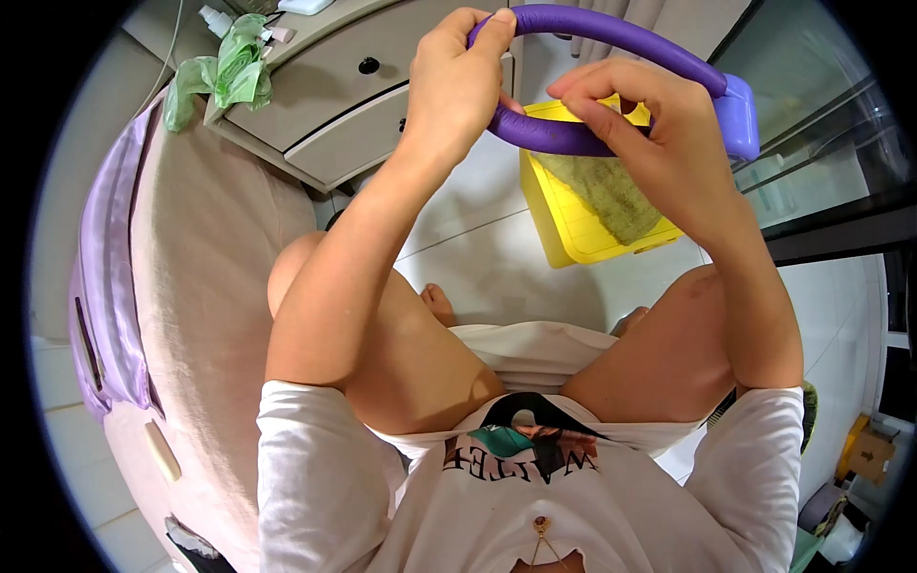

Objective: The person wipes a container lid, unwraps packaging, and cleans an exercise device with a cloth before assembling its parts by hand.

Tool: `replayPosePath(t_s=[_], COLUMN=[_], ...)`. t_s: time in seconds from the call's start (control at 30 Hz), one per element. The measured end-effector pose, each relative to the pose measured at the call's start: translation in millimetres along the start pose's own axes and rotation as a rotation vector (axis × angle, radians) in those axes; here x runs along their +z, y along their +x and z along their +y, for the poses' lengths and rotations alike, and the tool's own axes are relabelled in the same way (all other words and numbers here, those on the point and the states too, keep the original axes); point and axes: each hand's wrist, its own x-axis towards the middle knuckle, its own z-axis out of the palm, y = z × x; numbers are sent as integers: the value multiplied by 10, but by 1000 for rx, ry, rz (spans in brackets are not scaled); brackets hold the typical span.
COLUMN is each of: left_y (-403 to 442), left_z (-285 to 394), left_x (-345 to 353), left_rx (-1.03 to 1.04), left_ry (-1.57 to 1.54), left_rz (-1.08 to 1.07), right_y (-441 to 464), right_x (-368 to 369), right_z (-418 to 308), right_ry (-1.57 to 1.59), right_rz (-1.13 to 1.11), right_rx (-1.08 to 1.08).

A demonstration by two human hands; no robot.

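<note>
A thick purple foam-covered tube (611, 27), bent into a loop, is held up in front of me. Its right end meets a light purple plastic block (737, 116). My left hand (457, 84) is closed around the loop's left bend, thumb on top. Over the loop's lower stretch, my right hand (664, 129) has its thumb and bent fingers brought together in a pinch, the thumb crossing in front of the tube. Whatever lies between those fingertips is too small or hidden to make out. Behind the loop stands a yellow plastic bin (544, 205) with a greenish-brown cloth (611, 196) on it.
A cream drawer cabinet (334, 115) stands at the upper left, with a green plastic bag (239, 67) at its edge. Left of my legs is a beige-covered bed (210, 267) with lilac satin fabric (110, 296). A glass panel (821, 115) is at the right.
</note>
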Motion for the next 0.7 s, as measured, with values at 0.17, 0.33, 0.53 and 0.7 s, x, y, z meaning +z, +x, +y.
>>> replayPosePath(t_s=[0.17, 0.33, 0.53, 0.7], left_y=[23, 10, -14, -12], left_z=[-27, 33, 19, 11], left_x=[-11, 35, 43, 6], left_rx=[-38, -55, -28, -37], left_ry=[5, 35, 34, 5], left_rz=[7, 38, 27, 22], right_y=[-38, -21, -47, 57], right_x=[137, 126, 155, 56], right_z=[31, -30, -93, -71], right_ry=[-284, -616, -725, -402], right_rz=[92, 52, -43, 9], right_rx=[-360, -560, -526, -396])
